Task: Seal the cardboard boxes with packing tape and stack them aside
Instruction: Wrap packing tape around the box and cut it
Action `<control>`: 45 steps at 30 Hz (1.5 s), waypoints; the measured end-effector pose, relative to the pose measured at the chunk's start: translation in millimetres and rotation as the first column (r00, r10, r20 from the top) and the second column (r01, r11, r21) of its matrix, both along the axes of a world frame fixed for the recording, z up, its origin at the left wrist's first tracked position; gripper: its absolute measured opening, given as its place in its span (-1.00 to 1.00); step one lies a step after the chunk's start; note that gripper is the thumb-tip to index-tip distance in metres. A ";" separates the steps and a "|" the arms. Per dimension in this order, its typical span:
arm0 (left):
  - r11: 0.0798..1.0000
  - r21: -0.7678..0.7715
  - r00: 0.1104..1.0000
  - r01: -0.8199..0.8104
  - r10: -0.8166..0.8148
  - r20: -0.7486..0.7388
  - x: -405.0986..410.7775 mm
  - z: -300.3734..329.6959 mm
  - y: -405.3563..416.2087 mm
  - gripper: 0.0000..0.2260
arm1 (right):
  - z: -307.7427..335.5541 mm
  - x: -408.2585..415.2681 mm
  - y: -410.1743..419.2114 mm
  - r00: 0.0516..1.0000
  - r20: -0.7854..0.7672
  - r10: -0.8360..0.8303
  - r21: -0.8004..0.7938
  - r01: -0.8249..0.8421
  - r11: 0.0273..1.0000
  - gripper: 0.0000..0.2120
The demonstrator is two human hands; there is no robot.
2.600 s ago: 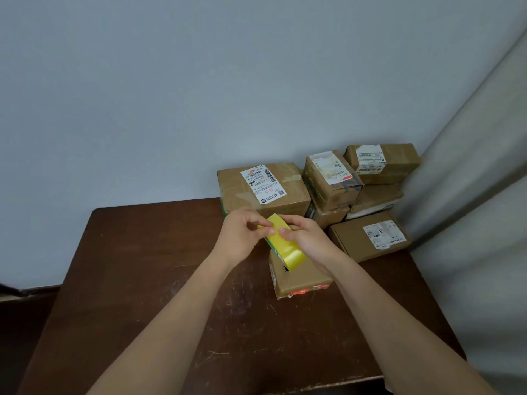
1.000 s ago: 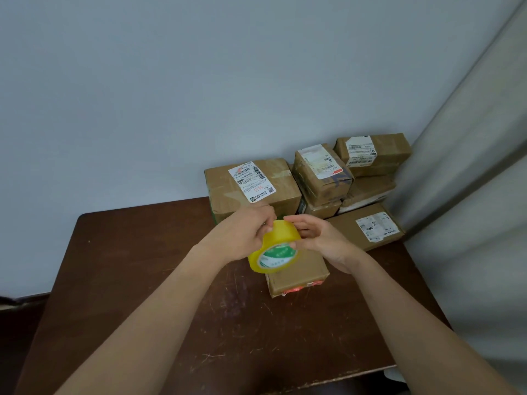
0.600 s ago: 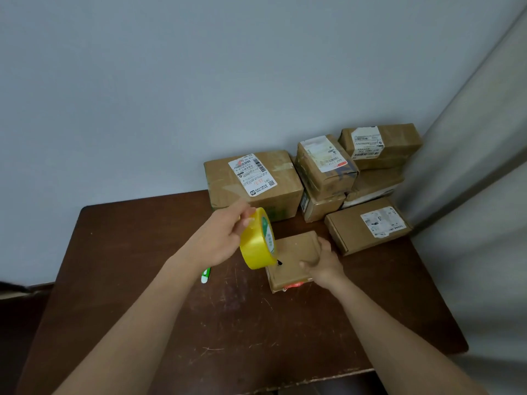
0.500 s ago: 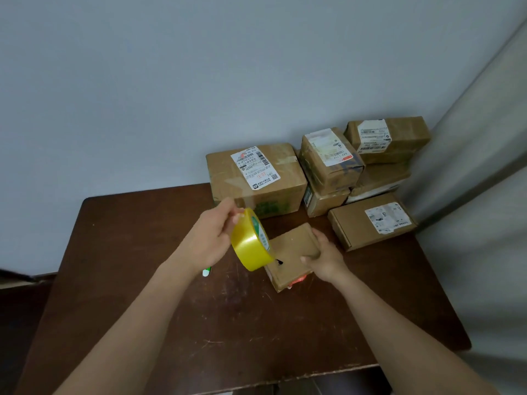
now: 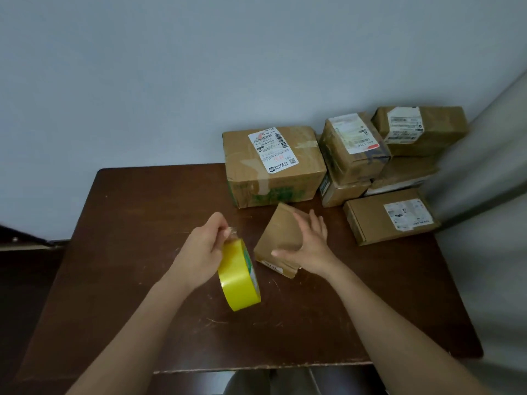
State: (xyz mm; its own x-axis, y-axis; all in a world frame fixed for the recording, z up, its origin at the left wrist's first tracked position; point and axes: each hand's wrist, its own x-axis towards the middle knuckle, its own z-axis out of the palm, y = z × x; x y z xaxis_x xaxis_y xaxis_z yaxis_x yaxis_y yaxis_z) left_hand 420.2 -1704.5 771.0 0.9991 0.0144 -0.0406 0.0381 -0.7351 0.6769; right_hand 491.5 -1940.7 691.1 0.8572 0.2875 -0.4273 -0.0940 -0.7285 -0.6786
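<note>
— Where's the tape?
— The left hand (image 5: pixel 204 248) pinches the yellow tape roll (image 5: pixel 239 276), at eight o'clock from the small box (image 5: pixel 281 239).
— And the right hand (image 5: pixel 309 248)?
— Fingers curled around that box, tilted on the brown surface (image 5: pixel 142 223); stacked boxes (image 5: pixel 370 163) at one o'clock.

One head-worn camera is looking forward and steeply down onto the table (image 5: pixel 119 252) from its near edge, facing the wall (image 5: pixel 199 67) at 12 o'clock. It is sitting close, within arm's reach: both forearms are entering from 6 o'clock toward the frame's middle. Boxes (image 5: pixel 273 166) are filling 1 to 2 o'clock, a curtain (image 5: pixel 484 172) at 3 o'clock. The wide lens is bowing the edges.
</note>
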 end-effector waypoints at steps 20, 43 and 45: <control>0.765 -0.477 0.862 -0.433 0.197 -0.467 12.1 -72.4 -56.7 -0.74 | -22.3 2.4 -1.8 0.988 0.153 0.002 -0.091 0.012 0.996 -0.18; 0.681 -0.531 0.833 -0.504 0.223 -0.506 9.3 -88.4 -66.9 -0.74 | -18.8 5.6 29.6 0.974 -0.048 -0.220 -0.169 0.209 0.963 -0.20; 0.668 -0.535 0.828 -0.517 0.233 -0.510 8.0 -88.9 -67.1 -0.75 | -19.5 6.2 27.9 0.973 -0.063 -0.222 -0.154 0.210 0.966 -0.20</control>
